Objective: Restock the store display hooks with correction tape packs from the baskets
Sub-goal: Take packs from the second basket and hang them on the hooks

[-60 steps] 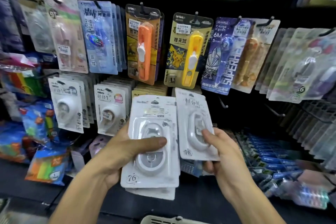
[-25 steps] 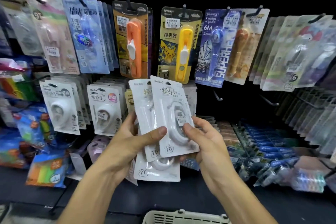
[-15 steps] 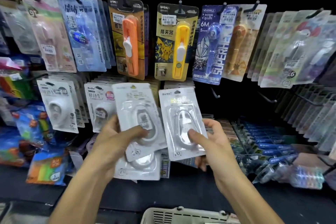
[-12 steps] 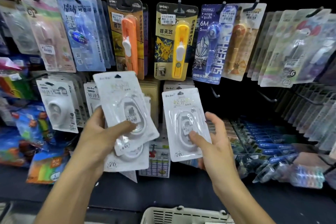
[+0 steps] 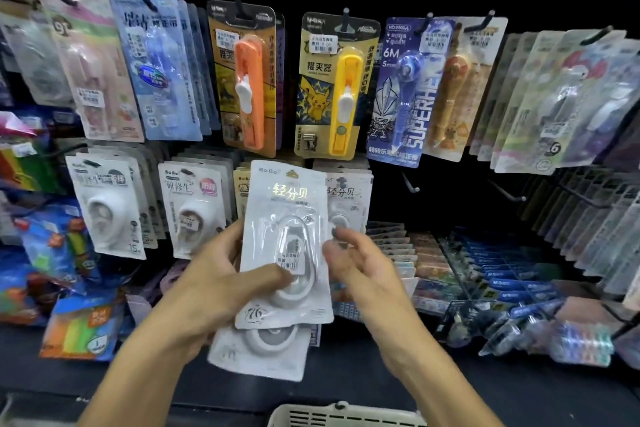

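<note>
The left hand (image 5: pixel 221 284) holds a small fanned stack of correction tape packs (image 5: pixel 285 246) in front of the lower row of hooks, thumb pressed across the front pack, likely so the top one can be peeled off; the right hand (image 5: pixel 363 270) hovers just beside the stack with its grip loosely spread, holding nothing. The front pack reads "SoBo", "轻分贝" and "76", matching the hung pack (image 5: pixel 348 198) right behind it, while the yellow card (image 5: pixel 332 87) above says "推夹器" and the blue one (image 5: pixel 403 94) "6M" and "SUPERHE"; a basket (image 5: pixel 346 416) rim shows below
</note>
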Action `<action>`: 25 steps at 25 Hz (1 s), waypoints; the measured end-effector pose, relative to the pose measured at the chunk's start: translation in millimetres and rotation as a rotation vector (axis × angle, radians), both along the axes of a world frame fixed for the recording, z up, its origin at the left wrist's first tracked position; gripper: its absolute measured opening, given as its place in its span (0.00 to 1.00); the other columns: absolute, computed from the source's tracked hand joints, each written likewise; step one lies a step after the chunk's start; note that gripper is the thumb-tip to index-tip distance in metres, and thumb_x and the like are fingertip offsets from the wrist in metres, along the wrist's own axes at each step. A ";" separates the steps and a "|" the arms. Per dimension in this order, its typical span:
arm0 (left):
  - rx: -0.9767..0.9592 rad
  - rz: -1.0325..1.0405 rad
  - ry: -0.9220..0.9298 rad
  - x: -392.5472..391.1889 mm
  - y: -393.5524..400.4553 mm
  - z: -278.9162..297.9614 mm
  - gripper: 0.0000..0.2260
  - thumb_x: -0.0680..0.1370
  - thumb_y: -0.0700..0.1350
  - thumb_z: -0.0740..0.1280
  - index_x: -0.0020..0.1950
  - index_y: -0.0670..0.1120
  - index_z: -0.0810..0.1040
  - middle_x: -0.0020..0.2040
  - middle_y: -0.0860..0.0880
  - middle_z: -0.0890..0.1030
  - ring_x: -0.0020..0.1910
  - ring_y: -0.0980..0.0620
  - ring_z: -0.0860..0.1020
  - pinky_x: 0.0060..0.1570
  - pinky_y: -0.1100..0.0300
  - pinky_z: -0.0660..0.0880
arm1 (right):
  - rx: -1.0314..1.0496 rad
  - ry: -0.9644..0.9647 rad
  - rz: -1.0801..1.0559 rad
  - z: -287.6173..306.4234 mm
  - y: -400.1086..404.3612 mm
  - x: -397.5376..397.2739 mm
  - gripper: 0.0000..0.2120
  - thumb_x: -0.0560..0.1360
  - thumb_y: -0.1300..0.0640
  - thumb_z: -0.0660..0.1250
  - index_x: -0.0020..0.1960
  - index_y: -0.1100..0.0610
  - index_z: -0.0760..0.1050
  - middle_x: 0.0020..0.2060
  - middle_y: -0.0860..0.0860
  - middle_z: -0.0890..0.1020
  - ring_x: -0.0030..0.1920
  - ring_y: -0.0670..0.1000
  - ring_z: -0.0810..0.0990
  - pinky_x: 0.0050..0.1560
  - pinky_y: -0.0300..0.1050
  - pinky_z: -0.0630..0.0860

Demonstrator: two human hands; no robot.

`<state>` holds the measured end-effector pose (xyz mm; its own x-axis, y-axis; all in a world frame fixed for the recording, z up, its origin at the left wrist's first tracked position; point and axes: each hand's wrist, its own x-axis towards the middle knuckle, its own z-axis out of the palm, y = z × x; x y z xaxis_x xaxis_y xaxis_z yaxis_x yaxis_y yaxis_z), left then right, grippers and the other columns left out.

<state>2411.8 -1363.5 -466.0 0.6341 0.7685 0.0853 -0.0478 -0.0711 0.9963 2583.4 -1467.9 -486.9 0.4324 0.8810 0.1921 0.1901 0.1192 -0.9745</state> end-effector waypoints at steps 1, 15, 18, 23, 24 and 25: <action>0.000 -0.034 -0.018 -0.7 0.6 0.7 0.27 0.55 0.50 0.82 0.51 0.64 0.83 0.52 0.51 0.88 0.49 0.47 0.88 0.40 0.60 0.83 | 0.038 0.103 0.069 1.7 1.9 -4.1 0.27 0.66 0.36 0.76 0.61 0.43 0.78 0.46 0.45 0.86 0.49 0.47 0.85 0.44 0.39 0.79; -0.030 0.232 -0.079 0.0 8.1 1.5 0.26 0.69 0.28 0.75 0.60 0.54 0.79 0.50 0.50 0.88 0.45 0.49 0.88 0.35 0.59 0.83 | 0.096 0.019 -0.439 -19.3 -12.4 24.4 0.08 0.80 0.50 0.66 0.56 0.40 0.80 0.55 0.45 0.83 0.49 0.50 0.79 0.52 0.50 0.77; -0.043 0.297 -0.162 -1.3 8.4 2.6 0.25 0.71 0.30 0.74 0.61 0.54 0.80 0.50 0.51 0.88 0.45 0.49 0.88 0.36 0.58 0.82 | 0.051 -0.111 -0.395 -23.4 -6.3 25.2 0.08 0.80 0.50 0.66 0.56 0.39 0.79 0.57 0.38 0.80 0.54 0.36 0.78 0.55 0.32 0.74; -0.037 0.308 -0.139 9.4 1.0 1.6 0.25 0.71 0.32 0.75 0.61 0.57 0.79 0.50 0.55 0.88 0.47 0.53 0.87 0.46 0.53 0.80 | 0.010 -0.120 -0.387 -27.2 15.9 33.4 0.09 0.80 0.47 0.65 0.56 0.34 0.75 0.53 0.45 0.80 0.47 0.56 0.81 0.51 0.55 0.81; -0.034 0.315 -0.135 9.0 2.4 1.9 0.25 0.71 0.32 0.75 0.61 0.57 0.79 0.50 0.55 0.88 0.48 0.52 0.87 0.47 0.52 0.80 | -0.045 -0.194 -0.381 -28.9 21.2 36.2 0.10 0.79 0.47 0.66 0.58 0.34 0.73 0.55 0.44 0.79 0.49 0.57 0.82 0.51 0.57 0.81; -0.032 0.322 -0.132 7.9 3.7 1.5 0.26 0.71 0.32 0.75 0.61 0.57 0.79 0.51 0.54 0.88 0.48 0.52 0.87 0.48 0.51 0.80 | -0.109 -0.319 -0.367 -30.9 27.7 39.7 0.12 0.79 0.47 0.66 0.60 0.36 0.70 0.56 0.44 0.78 0.50 0.56 0.81 0.50 0.56 0.80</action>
<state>2419.7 -1359.8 -464.5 0.3441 0.9309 0.1228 -0.1565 -0.0721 0.9850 2623.1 -1440.1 -517.8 0.6526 0.7039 0.2804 0.4909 -0.1108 -0.8642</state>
